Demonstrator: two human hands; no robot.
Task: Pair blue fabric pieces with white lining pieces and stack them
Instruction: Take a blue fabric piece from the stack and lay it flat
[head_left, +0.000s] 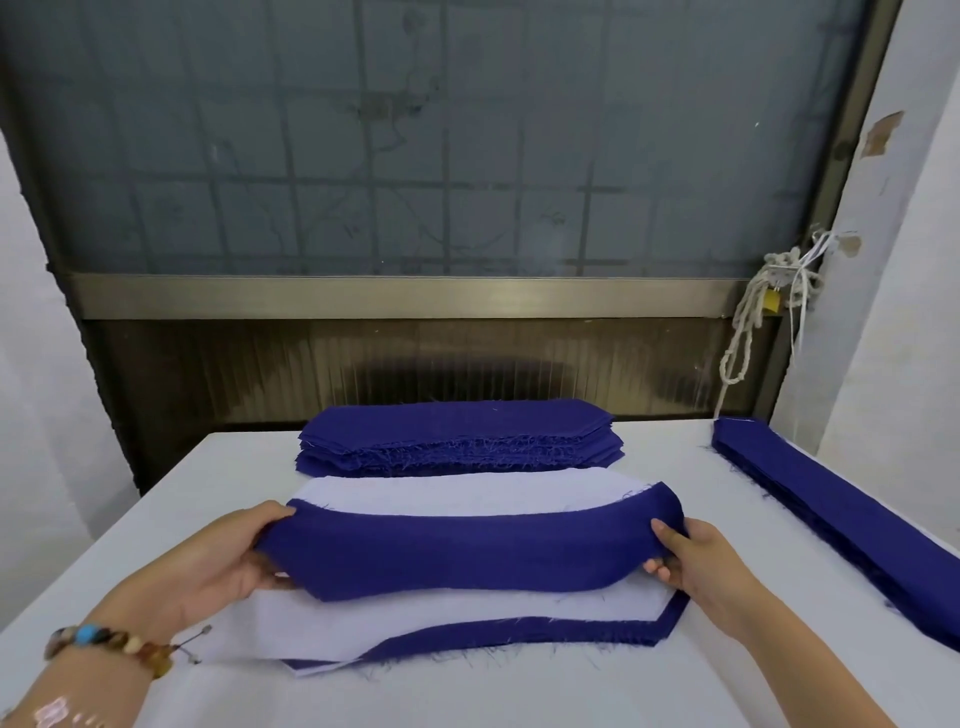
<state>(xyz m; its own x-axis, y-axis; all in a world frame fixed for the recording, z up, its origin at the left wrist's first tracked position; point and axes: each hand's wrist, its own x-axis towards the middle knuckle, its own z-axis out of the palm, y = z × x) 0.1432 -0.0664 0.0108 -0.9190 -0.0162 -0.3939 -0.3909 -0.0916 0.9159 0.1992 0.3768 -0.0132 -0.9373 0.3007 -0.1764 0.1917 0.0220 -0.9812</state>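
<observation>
A blue fabric piece (457, 556) hangs slightly above the table, sagging in the middle. My left hand (228, 561) pinches its left end and my right hand (701, 566) pinches its right end. Directly under it lies a white lining piece (441, 613), skewed on top of a pile whose blue bottom edge (519, 636) shows at the front. More white lining (457, 493) shows behind the held piece. A thick stack of blue pieces (457, 439) sits further back on the table.
The white table (779, 665) runs to a dark wall panel and a frosted window behind. A long stack of narrow blue strips (841, 525) lies along the table's right side. A knotted rope (753, 322) hangs by the right wall.
</observation>
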